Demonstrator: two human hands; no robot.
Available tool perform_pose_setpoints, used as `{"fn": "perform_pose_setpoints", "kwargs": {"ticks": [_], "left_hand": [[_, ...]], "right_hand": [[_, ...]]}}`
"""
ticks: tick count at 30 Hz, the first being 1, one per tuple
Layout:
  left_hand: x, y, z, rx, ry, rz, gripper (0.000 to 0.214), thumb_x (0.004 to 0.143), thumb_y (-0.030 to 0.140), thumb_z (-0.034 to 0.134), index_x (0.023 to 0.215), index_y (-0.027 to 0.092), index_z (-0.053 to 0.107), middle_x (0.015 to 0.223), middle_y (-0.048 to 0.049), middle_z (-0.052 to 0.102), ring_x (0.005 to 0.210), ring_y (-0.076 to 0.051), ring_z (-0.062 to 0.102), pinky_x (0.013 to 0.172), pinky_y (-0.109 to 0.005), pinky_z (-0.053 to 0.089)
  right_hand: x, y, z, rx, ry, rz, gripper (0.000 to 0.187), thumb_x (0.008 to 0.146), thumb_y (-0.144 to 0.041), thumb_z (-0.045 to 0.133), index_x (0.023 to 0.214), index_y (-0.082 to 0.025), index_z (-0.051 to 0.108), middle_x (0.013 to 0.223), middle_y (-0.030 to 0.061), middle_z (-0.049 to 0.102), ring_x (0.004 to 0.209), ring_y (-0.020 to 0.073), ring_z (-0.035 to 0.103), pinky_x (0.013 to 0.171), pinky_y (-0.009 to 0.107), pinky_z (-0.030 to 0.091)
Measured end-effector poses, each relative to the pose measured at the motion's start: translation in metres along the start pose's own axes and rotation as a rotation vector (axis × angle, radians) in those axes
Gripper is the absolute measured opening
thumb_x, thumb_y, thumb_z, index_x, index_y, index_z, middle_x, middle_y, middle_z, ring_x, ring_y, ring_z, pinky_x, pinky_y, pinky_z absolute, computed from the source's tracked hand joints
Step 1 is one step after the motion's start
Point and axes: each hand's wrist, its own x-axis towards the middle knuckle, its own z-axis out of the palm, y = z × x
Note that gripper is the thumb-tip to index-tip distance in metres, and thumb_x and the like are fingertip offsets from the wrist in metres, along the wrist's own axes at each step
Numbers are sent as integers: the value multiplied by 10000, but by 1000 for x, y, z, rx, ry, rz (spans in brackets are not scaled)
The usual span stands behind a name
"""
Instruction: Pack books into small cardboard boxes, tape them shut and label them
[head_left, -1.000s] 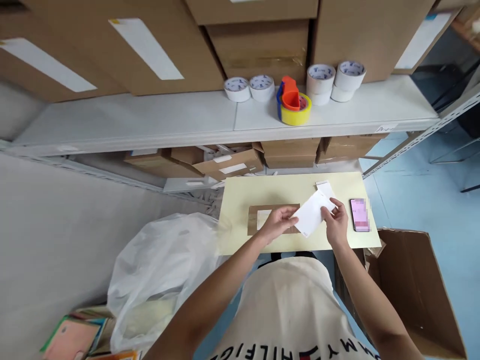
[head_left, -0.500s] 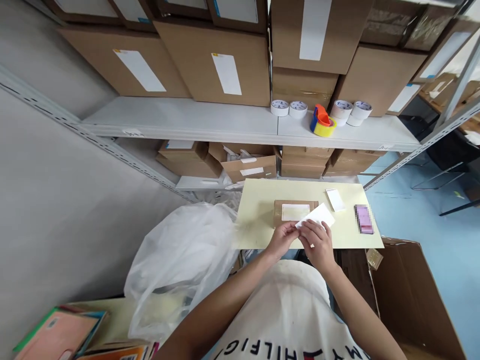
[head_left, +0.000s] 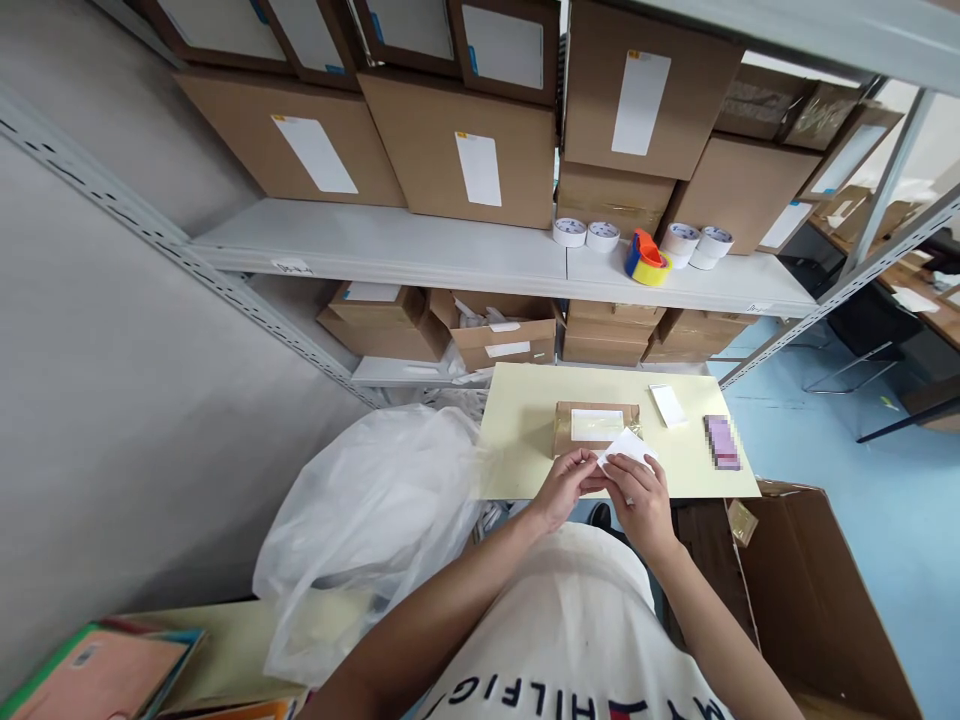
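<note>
Between my two hands is a small white sheet [head_left: 627,445], probably paper or a label, tilted above the table's front part. My left hand [head_left: 566,484] pinches its left corner, and my right hand [head_left: 639,492] has its fingers closed over its lower edge. Just beyond them a taped brown cardboard box [head_left: 562,430] with a white label [head_left: 596,425] on top lies on the pale yellow table [head_left: 517,400]. To its right lies another white piece [head_left: 667,405], flat on the table.
A purple blurred item [head_left: 722,442] lies at the table's right. White tape rolls [head_left: 570,233] and a tape dispenser [head_left: 646,260] stand on the shelf [head_left: 465,250] among cartons. A clear plastic bag [head_left: 367,510] bulges at left; an open carton [head_left: 825,580] stands at right.
Both hands still hold the white sheet, which now shows less of its surface beyond the fingers and sits slightly lower. The whole view has shifted a little.
</note>
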Motion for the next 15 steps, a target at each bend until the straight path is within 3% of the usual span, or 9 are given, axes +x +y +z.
{"fn": "perform_pose_setpoints", "kwargs": {"ticks": [10, 15], "left_hand": [[-4, 2, -8, 205, -97, 86, 439, 660, 532, 791, 695, 162, 558, 683, 23, 586, 699, -131, 611, 762, -293, 497], [-2, -1, -7, 441, -161, 239, 445, 765, 599, 658, 701, 173, 544, 678, 12, 551, 678, -129, 531, 694, -272, 453]], "right_hand": [[-6, -1, -4, 120, -12, 49, 158, 941, -231, 559, 1038, -263, 679, 1058, 54, 757, 983, 189, 706, 990, 407, 395], [-4, -3, -9, 376, -83, 274, 114, 867, -337, 648, 913, -244, 695, 977, 70, 762, 947, 233, 708, 906, 418, 487]]}}
